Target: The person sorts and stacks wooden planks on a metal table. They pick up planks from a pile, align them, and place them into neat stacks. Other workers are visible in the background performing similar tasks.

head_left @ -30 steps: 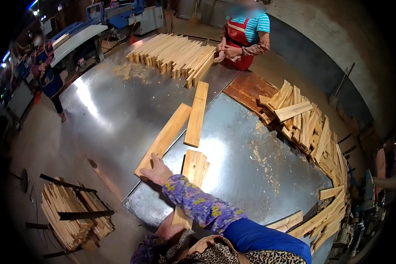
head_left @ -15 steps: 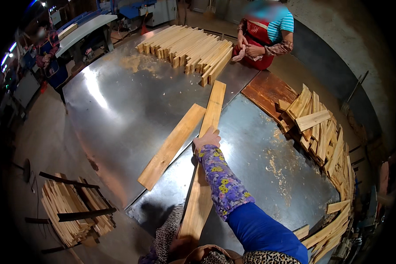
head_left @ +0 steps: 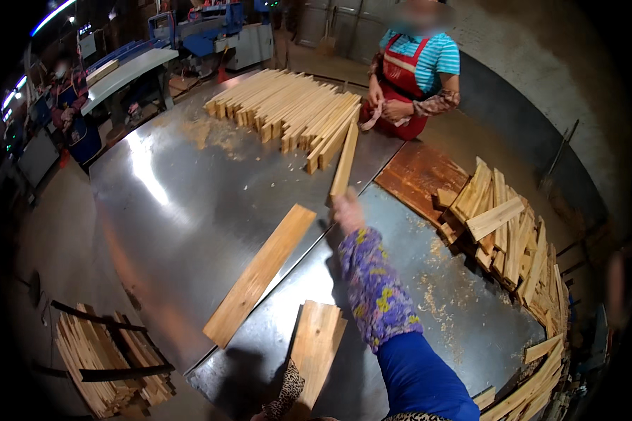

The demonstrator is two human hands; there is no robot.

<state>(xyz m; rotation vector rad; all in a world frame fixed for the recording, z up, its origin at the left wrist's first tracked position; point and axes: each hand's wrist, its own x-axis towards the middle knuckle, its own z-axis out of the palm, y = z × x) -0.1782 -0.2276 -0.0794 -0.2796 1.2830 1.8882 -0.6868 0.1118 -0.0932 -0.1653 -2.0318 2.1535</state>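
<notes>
My right hand (head_left: 348, 210), slightly blurred, is closed at the near end of a narrow wooden board (head_left: 344, 163). The board points away from me, its far end beside a row of wooden strips (head_left: 288, 105) on the metal table (head_left: 211, 189). Another board (head_left: 260, 274) lies flat and slanted left of my right forearm, across the seam between two metal surfaces. Close to me are more flat boards (head_left: 317, 344), at least two overlapping, their near ends partly behind leopard-print cloth (head_left: 290, 386). My left hand cannot be made out.
Loose boards are heaped (head_left: 502, 224) along the right edge, beside a rusty brown panel (head_left: 421, 175). Bundled strips (head_left: 105, 358) rest in a black-armed rack at lower left. A person in a red apron (head_left: 404, 77) stands across the table; another person (head_left: 70, 112) is at far left.
My right hand has moved away from me with a board, which now lies nearer the strip row and shows a narrower side. The boards near me are uncovered. The view has shifted slightly.
</notes>
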